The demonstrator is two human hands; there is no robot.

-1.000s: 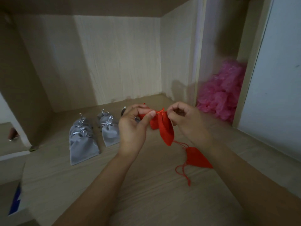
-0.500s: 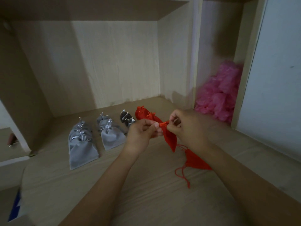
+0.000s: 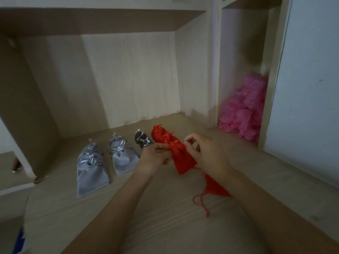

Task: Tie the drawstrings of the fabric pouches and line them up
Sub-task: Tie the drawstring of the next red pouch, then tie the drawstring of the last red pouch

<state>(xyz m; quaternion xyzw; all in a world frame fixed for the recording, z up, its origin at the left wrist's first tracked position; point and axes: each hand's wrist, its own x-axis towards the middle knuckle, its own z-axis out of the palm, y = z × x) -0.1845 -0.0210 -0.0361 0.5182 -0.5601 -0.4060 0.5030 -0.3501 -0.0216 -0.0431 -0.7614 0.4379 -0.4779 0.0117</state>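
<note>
A red drawstring pouch [image 3: 182, 159] is being held low over the wooden shelf board [image 3: 165, 226], at the near end of a row of tied red pouches [image 3: 160, 133]. Its gathered neck, where a small bow is showing, is being pinched by the curled fingers of the left hand [image 3: 156, 156]. The pouch's right edge is being covered by the right hand [image 3: 208, 155], whose thumb and forefinger are being kept curled together just above the fabric; whether a cord is being gripped between them cannot be told, as the frame is being blurred there. A flat red pouch [image 3: 217, 188] is being largely hidden under the right forearm, with only its loose red cord [image 3: 200, 201] being shown fully, looped on the board. To the left, two dark pouches [image 3: 142, 140] are being partly blocked by the left hand's knuckles. Further left, grey pouches with silver bows [image 3: 123, 156] and a second grey stack [image 3: 91, 174] are being laid overlapping, so their count is hard to make out. In the right compartment a heap of pink plastic [image 3: 244, 114] is being cut off by the upright panel
</note>
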